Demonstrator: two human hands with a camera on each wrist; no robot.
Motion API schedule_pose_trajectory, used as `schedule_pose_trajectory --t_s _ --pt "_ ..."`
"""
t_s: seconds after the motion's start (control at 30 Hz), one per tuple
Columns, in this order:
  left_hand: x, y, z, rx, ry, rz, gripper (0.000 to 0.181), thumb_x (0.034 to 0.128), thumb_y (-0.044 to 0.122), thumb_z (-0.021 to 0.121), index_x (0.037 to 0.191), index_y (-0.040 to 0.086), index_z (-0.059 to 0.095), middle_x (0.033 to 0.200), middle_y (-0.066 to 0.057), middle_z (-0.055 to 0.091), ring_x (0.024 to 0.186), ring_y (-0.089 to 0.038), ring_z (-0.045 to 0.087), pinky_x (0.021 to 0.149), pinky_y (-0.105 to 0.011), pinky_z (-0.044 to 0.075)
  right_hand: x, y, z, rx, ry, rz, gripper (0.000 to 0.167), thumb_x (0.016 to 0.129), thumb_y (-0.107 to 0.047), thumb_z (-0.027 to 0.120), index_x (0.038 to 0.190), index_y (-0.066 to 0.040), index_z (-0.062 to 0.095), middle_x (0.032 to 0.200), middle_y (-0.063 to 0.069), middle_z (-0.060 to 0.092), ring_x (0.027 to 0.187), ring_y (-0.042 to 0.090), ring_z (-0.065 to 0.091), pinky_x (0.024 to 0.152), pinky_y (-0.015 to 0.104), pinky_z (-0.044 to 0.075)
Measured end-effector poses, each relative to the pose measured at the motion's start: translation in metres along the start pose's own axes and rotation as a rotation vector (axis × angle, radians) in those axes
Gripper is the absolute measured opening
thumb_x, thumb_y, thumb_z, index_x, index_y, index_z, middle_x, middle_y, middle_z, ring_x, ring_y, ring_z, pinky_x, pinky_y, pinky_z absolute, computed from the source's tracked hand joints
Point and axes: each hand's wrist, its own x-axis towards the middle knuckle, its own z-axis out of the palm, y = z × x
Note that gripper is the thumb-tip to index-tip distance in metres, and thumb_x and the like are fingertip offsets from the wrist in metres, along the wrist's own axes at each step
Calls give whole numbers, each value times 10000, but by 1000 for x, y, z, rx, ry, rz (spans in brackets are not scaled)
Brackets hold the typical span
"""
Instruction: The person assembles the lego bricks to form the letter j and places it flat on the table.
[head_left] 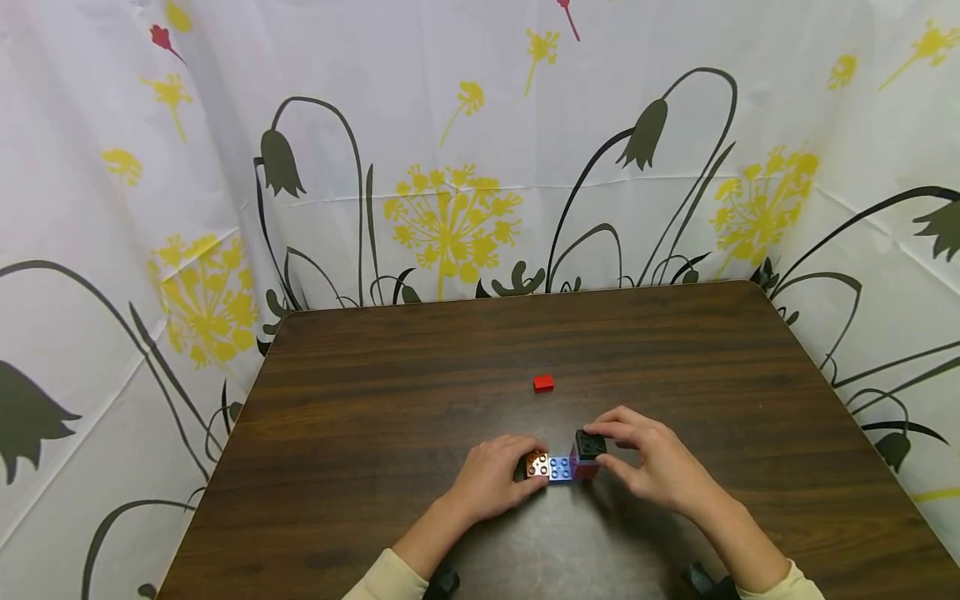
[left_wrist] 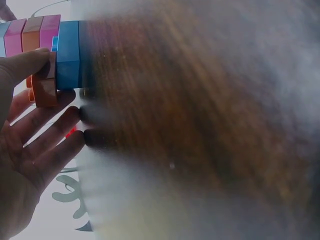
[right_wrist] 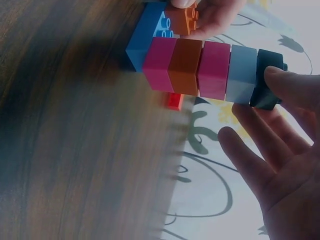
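Note:
On the table, a long blue building brick (head_left: 560,469) bears a single orange brick (left_wrist: 46,90) at its left end. My left hand (head_left: 495,475) pinches that orange brick between thumb and fingers. From the blue brick's right end rises a column: a pink brick (right_wrist: 159,65), an orange-brown brick (right_wrist: 185,67), another pink brick (right_wrist: 214,70), a grey-blue brick (right_wrist: 241,75) and a black brick (right_wrist: 267,80) on top. My right hand (head_left: 660,462) grips the black brick between thumb and fingers. Blue studs show between the orange brick and the column.
A small red brick (head_left: 543,383) lies beyond the stack on the dark wood table (head_left: 390,375). Behind the table hangs a white curtain (head_left: 495,100) with flower prints. Two dark objects (head_left: 705,579) show at the near edge, beside the forearms.

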Motion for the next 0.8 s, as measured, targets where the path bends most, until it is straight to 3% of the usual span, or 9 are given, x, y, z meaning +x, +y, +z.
schedule_pose_trajectory --t_s 0.3,0.53,0.8 --pt "-2 0 0 8 6 1 335 873 429 728 1154 258 664 1148 126 669 1079 -85 612 866 -388 508 1 -1 1 9 -13 18 395 789 -94 825 1161 -173 717 1109 -139 607 945 59 608 741 329 525" --pt "-2 -1 0 2 9 4 336 871 422 732 1154 254 666 1146 123 670 1073 -88 615 861 -386 509 -1 -1 3 24 -32 37 420 795 -75 816 1184 -170 692 1113 -108 626 1000 98 638 787 347 555" --pt "-2 -1 -1 10 -20 -7 423 809 369 808 1188 257 655 1186 100 664 1103 -107 608 877 -407 504 -3 1 5 65 -30 45 441 803 -48 804 1209 -158 670 1132 -78 626 1008 144 647 786 344 561"
